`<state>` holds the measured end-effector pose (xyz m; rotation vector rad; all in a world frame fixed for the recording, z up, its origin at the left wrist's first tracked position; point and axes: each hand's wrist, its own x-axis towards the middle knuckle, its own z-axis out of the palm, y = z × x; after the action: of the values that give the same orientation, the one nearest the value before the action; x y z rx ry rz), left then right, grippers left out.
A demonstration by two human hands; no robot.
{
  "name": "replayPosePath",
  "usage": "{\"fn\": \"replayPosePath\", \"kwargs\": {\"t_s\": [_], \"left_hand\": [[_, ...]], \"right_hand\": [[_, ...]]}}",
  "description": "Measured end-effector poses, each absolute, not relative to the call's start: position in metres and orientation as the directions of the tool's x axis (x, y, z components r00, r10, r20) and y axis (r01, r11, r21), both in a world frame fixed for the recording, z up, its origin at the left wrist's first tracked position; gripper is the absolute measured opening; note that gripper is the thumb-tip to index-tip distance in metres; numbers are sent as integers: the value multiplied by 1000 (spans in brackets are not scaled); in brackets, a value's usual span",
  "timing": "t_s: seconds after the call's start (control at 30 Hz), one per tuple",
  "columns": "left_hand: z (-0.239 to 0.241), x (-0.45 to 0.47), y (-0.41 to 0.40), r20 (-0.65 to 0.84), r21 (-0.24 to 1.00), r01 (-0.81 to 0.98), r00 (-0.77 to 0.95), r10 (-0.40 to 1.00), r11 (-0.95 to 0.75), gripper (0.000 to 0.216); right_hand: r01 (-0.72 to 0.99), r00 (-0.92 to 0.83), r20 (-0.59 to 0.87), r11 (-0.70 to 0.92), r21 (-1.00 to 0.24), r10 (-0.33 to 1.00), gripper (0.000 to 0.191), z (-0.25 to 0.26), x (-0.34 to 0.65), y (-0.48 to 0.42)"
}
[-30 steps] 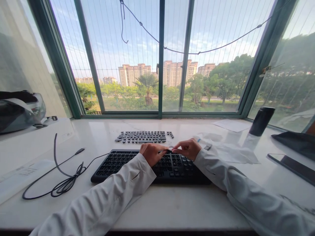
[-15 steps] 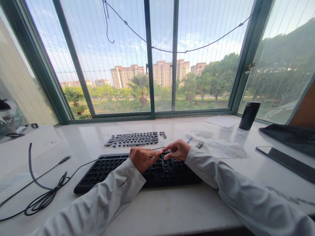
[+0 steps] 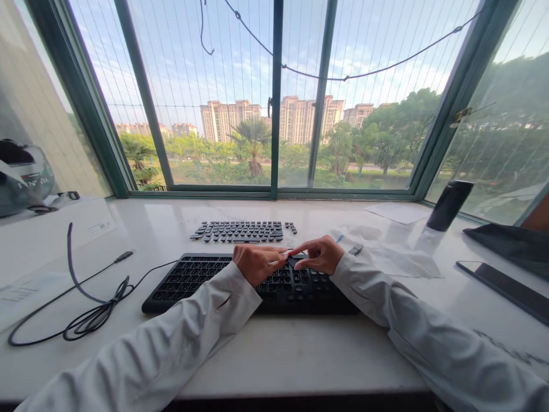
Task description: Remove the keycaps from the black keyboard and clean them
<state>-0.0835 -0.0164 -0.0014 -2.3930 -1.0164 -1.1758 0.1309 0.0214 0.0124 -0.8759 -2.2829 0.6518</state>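
A black keyboard lies on the white windowsill counter in front of me. My left hand rests over its upper middle with the fingers curled in. My right hand is just to the right, forefinger and thumb pinched toward the left hand. The fingertips of both hands meet above the top key rows. What they pinch is too small to name. Behind the keyboard, several loose black keycaps are laid out in rows.
The keyboard's cable is coiled at the left. A black tumbler, thin paper sheets, a phone and a dark cloth lie to the right. A helmet sits far left, and windows are behind.
The view swung right and then back left. Both hands stayed over the keyboard's upper middle with their fingertips together, and the pinch looks slightly tighter.
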Motion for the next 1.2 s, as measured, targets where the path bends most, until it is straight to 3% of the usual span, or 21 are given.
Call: {"fn": "replayPosePath", "kwargs": {"t_s": [0.33, 0.7, 1.2], "left_hand": [[5, -83, -21, 733, 45, 692, 468, 495, -721, 27], [-3, -85, -10, 668, 90, 742, 450, 593, -665, 17], [-2, -82, -13, 616, 86, 777, 450, 647, -623, 20]], "right_hand": [[453, -688, 323, 732, -509, 650, 50, 18, 134, 18], [636, -664, 70, 612, -471, 745, 51, 16, 134, 22], [639, -651, 79, 601, -480, 755, 53, 9, 133, 21]]}}
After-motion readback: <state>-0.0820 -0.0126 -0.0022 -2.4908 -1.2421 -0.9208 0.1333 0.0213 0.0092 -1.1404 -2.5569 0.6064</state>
